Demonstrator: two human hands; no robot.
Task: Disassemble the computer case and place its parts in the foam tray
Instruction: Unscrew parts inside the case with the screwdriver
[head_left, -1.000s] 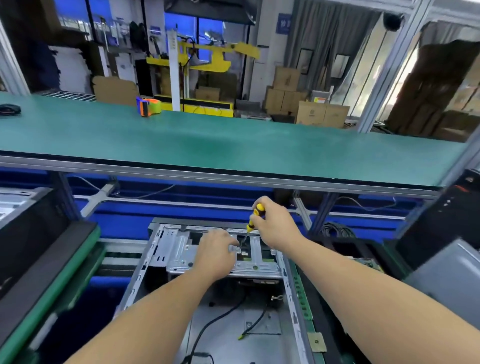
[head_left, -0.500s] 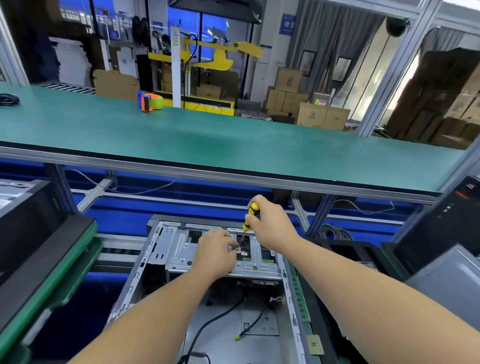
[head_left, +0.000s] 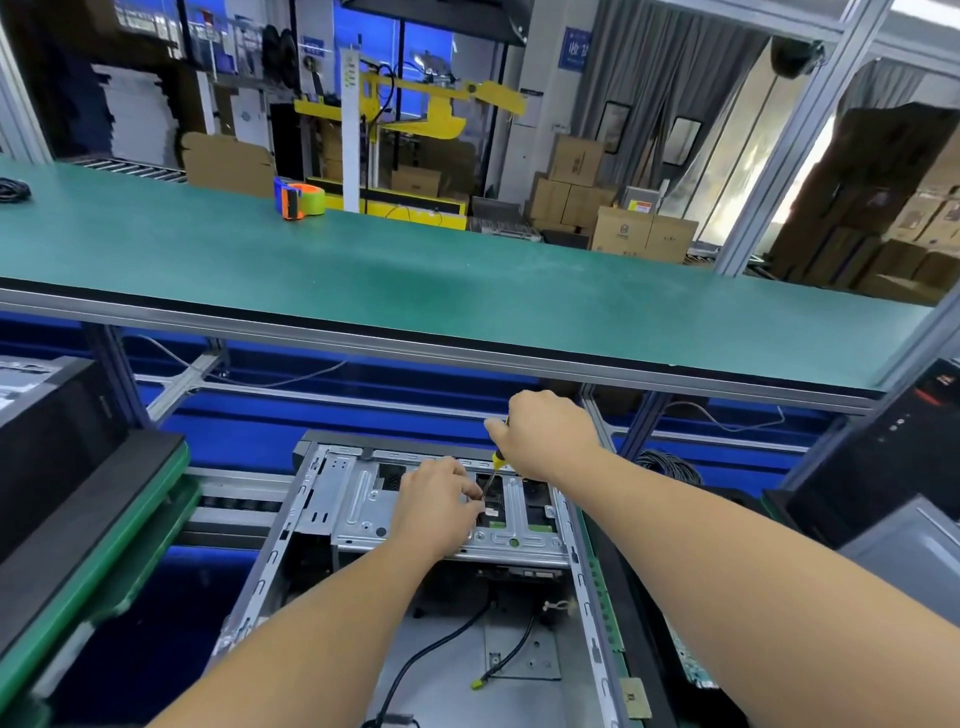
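- My right hand (head_left: 548, 434) grips the screwdriver (head_left: 497, 459), tip down on the bracket (head_left: 363, 506).
- My left hand (head_left: 436, 506) pinches at that tip; what it holds is hidden.
- The case (head_left: 270, 561) lies open below the bench's (head_left: 467, 291) near edge.

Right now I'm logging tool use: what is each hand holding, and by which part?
The right hand grips the screwdriver by its yellow-and-black handle. The left hand has curled fingers at the tip; whether it pinches anything cannot be told.
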